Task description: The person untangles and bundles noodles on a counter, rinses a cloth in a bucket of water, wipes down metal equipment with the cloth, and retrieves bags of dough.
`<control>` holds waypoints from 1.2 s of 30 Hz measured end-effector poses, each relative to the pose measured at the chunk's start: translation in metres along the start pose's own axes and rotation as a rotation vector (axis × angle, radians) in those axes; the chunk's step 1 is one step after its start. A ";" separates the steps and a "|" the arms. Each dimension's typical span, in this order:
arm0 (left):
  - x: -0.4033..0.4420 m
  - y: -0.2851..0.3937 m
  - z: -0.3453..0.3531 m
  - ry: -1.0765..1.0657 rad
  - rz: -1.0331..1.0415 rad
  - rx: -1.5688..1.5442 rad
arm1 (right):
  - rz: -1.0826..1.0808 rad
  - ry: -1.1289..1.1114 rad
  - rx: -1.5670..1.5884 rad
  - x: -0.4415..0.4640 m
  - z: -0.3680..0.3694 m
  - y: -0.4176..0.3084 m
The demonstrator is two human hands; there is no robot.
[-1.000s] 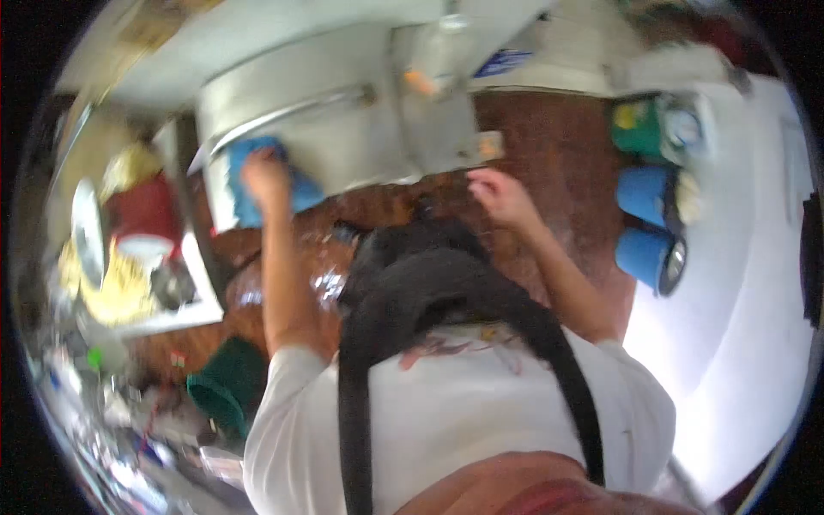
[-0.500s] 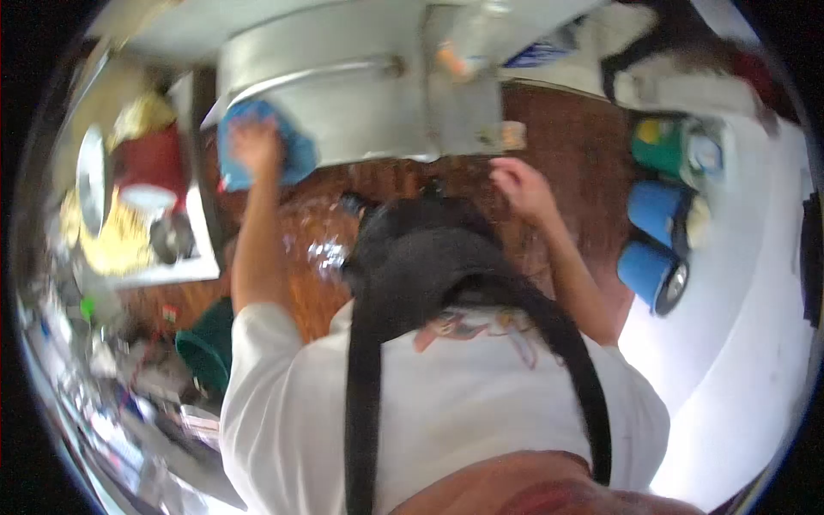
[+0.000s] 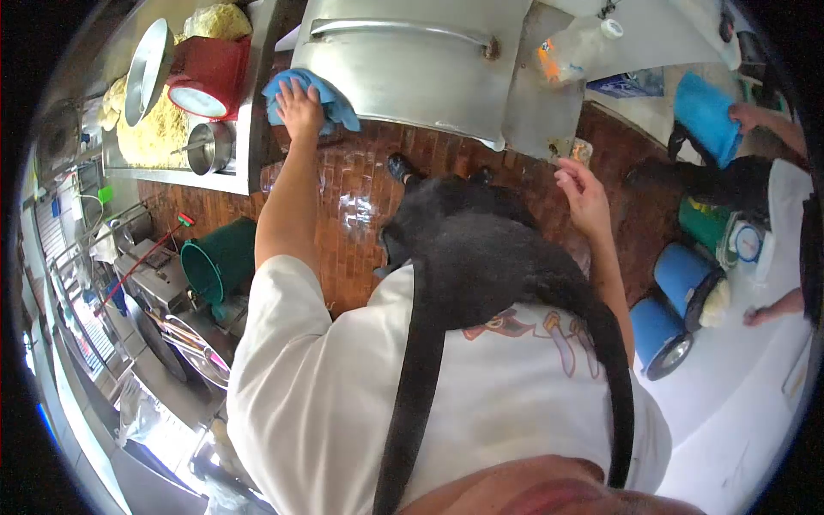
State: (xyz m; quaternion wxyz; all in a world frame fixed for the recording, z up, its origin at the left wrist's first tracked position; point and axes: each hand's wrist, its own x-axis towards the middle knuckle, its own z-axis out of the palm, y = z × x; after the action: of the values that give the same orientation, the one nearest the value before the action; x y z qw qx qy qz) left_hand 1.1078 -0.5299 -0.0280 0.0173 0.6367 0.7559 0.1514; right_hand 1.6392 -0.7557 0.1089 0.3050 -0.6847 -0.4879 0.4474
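Note:
My left hand (image 3: 300, 109) lies flat, fingers spread, on a blue cloth (image 3: 330, 99) pressed against the lower left of a metal door (image 3: 412, 73) with a long bar handle (image 3: 403, 30). The cloth bunches out to the right of the hand. My right hand (image 3: 585, 193) hangs in the air below the metal panel's right corner, its fingers loosely bent and apart, with nothing seen in them.
At the left, a counter (image 3: 206, 180) bears a red scale (image 3: 225, 64), a metal pot (image 3: 209, 148) and yellow shreds. A green bin (image 3: 219, 262) stands below. Blue bins (image 3: 661, 330) are at the right, near another person's arm (image 3: 772, 124) holding a blue container (image 3: 705, 116).
The view has swung, shifting the surroundings. My left hand has spread flat on the cloth, still at the metal door's lower left. Another person with a blue container has come into view at the right.

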 end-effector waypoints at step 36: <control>0.289 0.044 0.125 -0.187 0.513 0.035 | 0.080 -0.001 -0.250 0.053 0.080 -0.080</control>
State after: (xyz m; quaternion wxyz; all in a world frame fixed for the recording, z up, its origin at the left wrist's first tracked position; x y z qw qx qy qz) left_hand 1.1229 -0.2185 -0.0876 0.0372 0.8189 0.5673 0.0783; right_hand 1.5417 -0.6805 0.1275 0.1989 -0.7361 -0.5124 0.3950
